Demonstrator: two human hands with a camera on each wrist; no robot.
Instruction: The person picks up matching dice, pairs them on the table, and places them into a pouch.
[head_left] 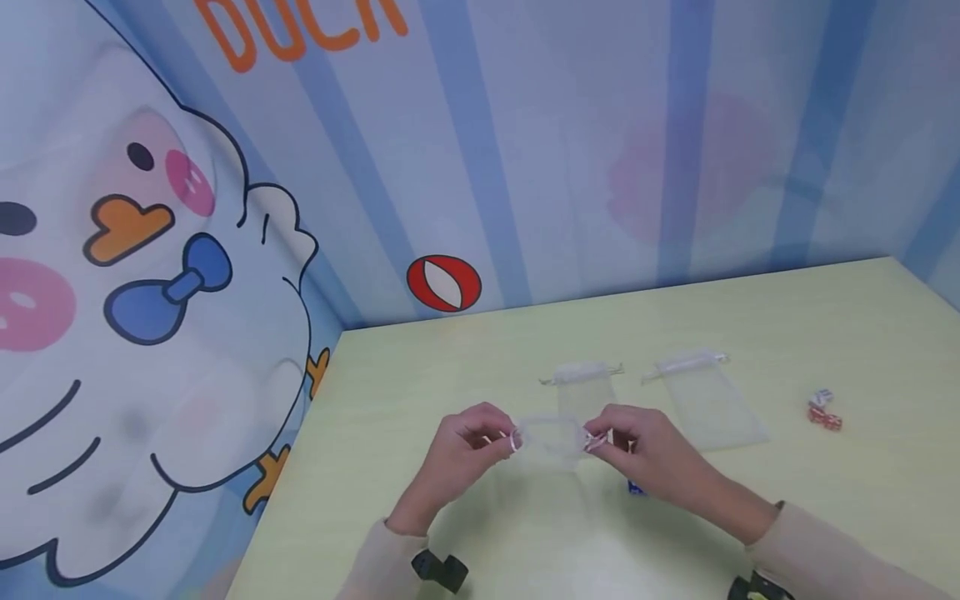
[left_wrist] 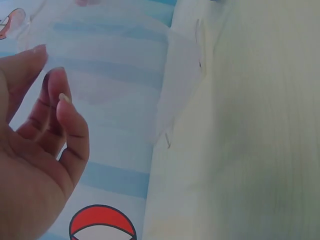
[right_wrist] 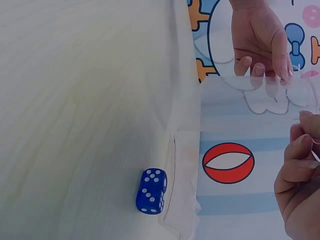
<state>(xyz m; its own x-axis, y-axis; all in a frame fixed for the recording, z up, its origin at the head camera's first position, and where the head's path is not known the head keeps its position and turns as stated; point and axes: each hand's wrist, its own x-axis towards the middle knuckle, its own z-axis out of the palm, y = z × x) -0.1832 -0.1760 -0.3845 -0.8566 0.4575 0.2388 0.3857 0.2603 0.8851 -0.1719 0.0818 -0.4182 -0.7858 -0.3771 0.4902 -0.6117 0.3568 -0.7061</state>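
Between both hands a sheer white drawstring bag is held up above the table. My left hand pinches one side of its top edge between thumb and fingertips. At the other side my right hand pinches the bag's gathered string end. The right wrist view shows the bag's translucent cloth stretched between the two hands. Blue dice with white dots lie on the table below my right hand, partly hidden by it in the head view.
Behind the hands, a small sheer bag and a larger sheer bag lie flat on the pale table. Farther right sit red dice and white dice. A printed wall borders the table's back.
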